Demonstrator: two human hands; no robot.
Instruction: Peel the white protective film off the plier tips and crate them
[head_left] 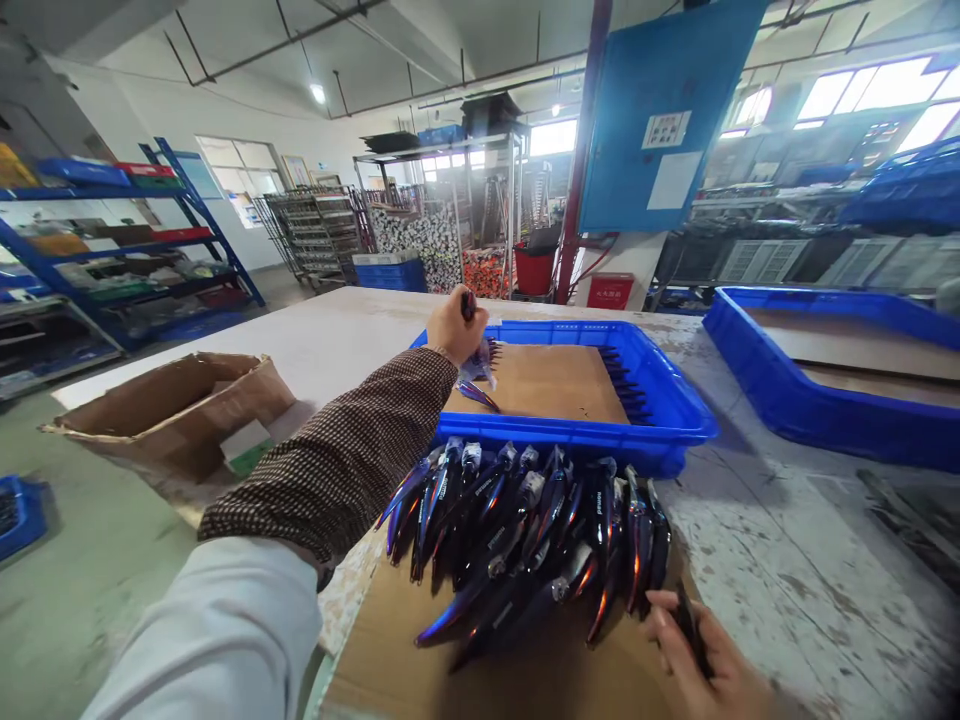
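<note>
My left hand (pixel 452 328) is closed in a fist over the left part of a blue tray (pixel 517 432), with the dark end of a fishing lure (pixel 469 304) poking out of it. Below the fist, a shiny lure (pixel 478 396) and some clear plastic lie at the cardboard sheet's (pixel 547 380) left edge. Many dark iridescent lures (pixel 517 540) with clear lips, some marked "nomad", lie piled on flat cardboard (pixel 390 640) nearest me. At the pile's right, my right hand (pixel 705 660) has its fingers closed around another dark lure (pixel 691 632), partly hidden by them.
An open cardboard box (pixel 172 425) stands on the table (pixel 337 325) at left. Another blue tray (pixel 832 415), with cardboard inside, stands at right. More lures (pixel 626 385) line the near tray's right side. Racks (pixel 315 235) and blue shelves (pixel 202 220) stand behind.
</note>
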